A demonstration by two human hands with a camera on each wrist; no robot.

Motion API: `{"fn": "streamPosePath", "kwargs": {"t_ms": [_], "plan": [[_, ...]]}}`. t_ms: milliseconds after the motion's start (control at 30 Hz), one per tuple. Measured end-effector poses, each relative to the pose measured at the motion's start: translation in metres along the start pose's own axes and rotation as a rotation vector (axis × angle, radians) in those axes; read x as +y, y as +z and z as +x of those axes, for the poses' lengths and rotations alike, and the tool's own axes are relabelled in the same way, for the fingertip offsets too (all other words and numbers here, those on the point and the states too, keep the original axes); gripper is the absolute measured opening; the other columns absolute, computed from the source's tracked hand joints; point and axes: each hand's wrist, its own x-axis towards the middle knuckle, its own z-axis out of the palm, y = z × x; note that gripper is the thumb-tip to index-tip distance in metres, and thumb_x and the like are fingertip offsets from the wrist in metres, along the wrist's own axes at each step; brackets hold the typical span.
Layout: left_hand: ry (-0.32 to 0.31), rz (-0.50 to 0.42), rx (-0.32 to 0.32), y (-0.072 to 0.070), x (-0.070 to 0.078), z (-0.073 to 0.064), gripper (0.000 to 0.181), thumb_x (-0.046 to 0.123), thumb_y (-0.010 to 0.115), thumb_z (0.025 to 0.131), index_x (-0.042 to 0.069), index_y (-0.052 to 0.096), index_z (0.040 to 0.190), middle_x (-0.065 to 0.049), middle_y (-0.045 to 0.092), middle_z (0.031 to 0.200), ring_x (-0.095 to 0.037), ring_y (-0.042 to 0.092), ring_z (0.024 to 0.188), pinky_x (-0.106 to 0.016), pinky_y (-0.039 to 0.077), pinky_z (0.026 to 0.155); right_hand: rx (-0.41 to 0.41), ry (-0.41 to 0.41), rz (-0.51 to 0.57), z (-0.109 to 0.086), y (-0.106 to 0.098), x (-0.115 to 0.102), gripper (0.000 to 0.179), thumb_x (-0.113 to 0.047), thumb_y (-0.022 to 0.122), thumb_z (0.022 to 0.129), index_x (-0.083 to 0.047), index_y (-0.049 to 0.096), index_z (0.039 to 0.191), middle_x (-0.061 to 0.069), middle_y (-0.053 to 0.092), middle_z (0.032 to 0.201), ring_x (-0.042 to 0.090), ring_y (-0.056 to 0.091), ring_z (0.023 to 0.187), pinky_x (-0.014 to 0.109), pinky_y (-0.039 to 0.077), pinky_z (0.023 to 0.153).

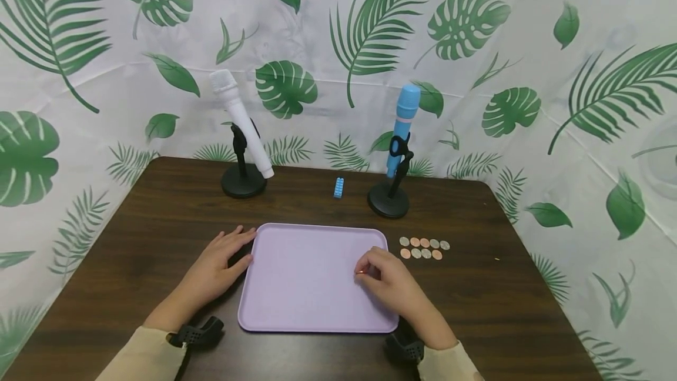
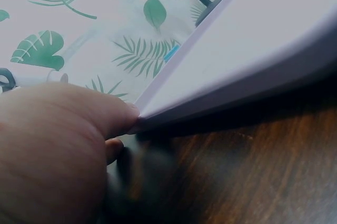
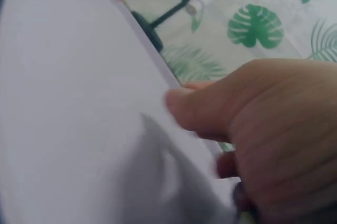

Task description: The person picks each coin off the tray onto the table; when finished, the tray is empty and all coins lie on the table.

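Note:
A pale purple tray point(image 1: 307, 281) lies at the middle of the table. Over its right part my right hand point(image 1: 388, 281) pinches a copper-coloured coin point(image 1: 361, 273) between thumb and fingertips. In the right wrist view the right thumb point(image 3: 184, 105) shows above the tray, casting a shadow, and the coin is hidden. My left hand point(image 1: 219, 263) rests at the tray's left rim, fingers spread and loosely extended, the left thumb point(image 2: 118, 113) right at the edge. Beyond the tray's right side, several copper and silver coins point(image 1: 425, 243) lie in two rows.
A white microphone point(image 1: 243, 116) leans in a black stand point(image 1: 243, 181) at the back left. At the back right, a blue microphone point(image 1: 404, 122) sits in another black stand point(image 1: 388, 200). Between them lies a small blue block point(image 1: 338, 187). A leaf-print cloth point(image 1: 296, 34) hangs behind the table point(image 1: 476, 310).

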Motion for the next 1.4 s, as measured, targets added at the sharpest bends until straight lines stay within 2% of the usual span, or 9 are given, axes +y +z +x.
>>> {"fn": "streamPosePath", "kwargs": {"t_ms": [133,267,367,467,567,667,867,1100,1400], "plan": [[0.005,-0.006,0.004,0.000,0.000,0.000,0.060,0.028,0.069,0.108,0.013,0.052,0.163,-0.011,0.052,0.169,-0.042,0.036,0.164,-0.070,0.019,0.134,0.176,0.026,-0.009,-0.003,-0.018,0.018,0.025,-0.008,0.089,0.091,-0.028,0.074,0.095,-0.008,0.060,0.088,0.011,0.054,0.076,0.023,0.049,0.063],[0.013,-0.004,0.007,0.001,-0.001,0.001,0.059,0.027,0.069,0.108,0.013,0.052,0.163,-0.011,0.052,0.168,-0.042,0.037,0.164,-0.070,0.019,0.134,0.363,0.083,-0.020,-0.009,-0.045,0.044,0.020,-0.005,0.088,0.091,-0.018,0.074,0.096,-0.001,0.063,0.086,0.012,0.054,0.073,0.020,0.047,0.061],[0.012,0.000,0.008,0.002,-0.002,0.001,0.059,0.028,0.069,0.108,0.013,0.052,0.163,-0.010,0.052,0.168,-0.041,0.037,0.164,-0.070,0.019,0.134,0.495,0.205,-0.056,-0.015,-0.066,0.061,0.017,-0.011,0.088,0.093,-0.012,0.072,0.095,0.004,0.067,0.084,0.012,0.055,0.070,0.018,0.046,0.059],[0.012,-0.004,0.011,0.001,-0.001,0.000,0.059,0.027,0.069,0.108,0.013,0.053,0.163,-0.011,0.052,0.168,-0.042,0.037,0.164,-0.070,0.019,0.134,0.562,0.383,-0.102,-0.023,-0.084,0.072,0.020,-0.023,0.087,0.096,-0.011,0.071,0.097,0.007,0.068,0.084,0.014,0.055,0.070,0.021,0.044,0.058],[0.008,-0.007,0.009,0.000,0.000,-0.001,0.059,0.026,0.069,0.108,0.012,0.053,0.163,-0.011,0.052,0.168,-0.042,0.036,0.164,-0.070,0.019,0.134,0.540,0.556,-0.124,-0.033,-0.099,0.079,0.025,-0.031,0.082,0.100,-0.009,0.071,0.102,0.008,0.068,0.086,0.019,0.056,0.073,0.027,0.044,0.060],[0.001,-0.005,0.006,0.000,0.002,-0.001,0.059,0.026,0.069,0.108,0.012,0.053,0.163,-0.011,0.052,0.168,-0.042,0.036,0.164,-0.070,0.019,0.134,0.478,0.680,-0.108,-0.040,-0.109,0.084,0.031,-0.036,0.077,0.103,-0.006,0.073,0.107,0.008,0.067,0.089,0.022,0.057,0.078,0.031,0.044,0.063],[-0.004,-0.006,0.005,-0.001,0.002,-0.001,0.059,0.027,0.069,0.108,0.012,0.053,0.163,-0.011,0.052,0.168,-0.042,0.036,0.164,-0.070,0.019,0.134,0.417,0.840,-0.037,-0.045,-0.115,0.088,0.042,-0.043,0.073,0.103,-0.003,0.074,0.116,0.012,0.071,0.099,0.030,0.060,0.092,0.035,0.046,0.071],[0.010,0.006,0.011,0.001,-0.001,0.000,0.059,0.029,0.069,0.108,0.013,0.053,0.163,-0.010,0.052,0.168,-0.041,0.036,0.164,-0.070,0.019,0.135,0.401,0.876,0.015,-0.042,-0.109,0.093,0.044,-0.040,0.075,0.103,0.002,0.076,0.114,0.023,0.079,0.111,0.034,0.062,0.098,0.037,0.044,0.075],[0.005,0.016,0.014,0.003,-0.001,-0.001,0.059,0.030,0.069,0.108,0.013,0.053,0.163,-0.010,0.053,0.168,-0.041,0.037,0.164,-0.070,0.020,0.134,0.374,0.847,-0.078,-0.043,-0.106,0.099,0.039,-0.035,0.070,0.105,0.002,0.073,0.114,0.016,0.077,0.094,0.030,0.065,0.083,0.032,0.045,0.062]]}}
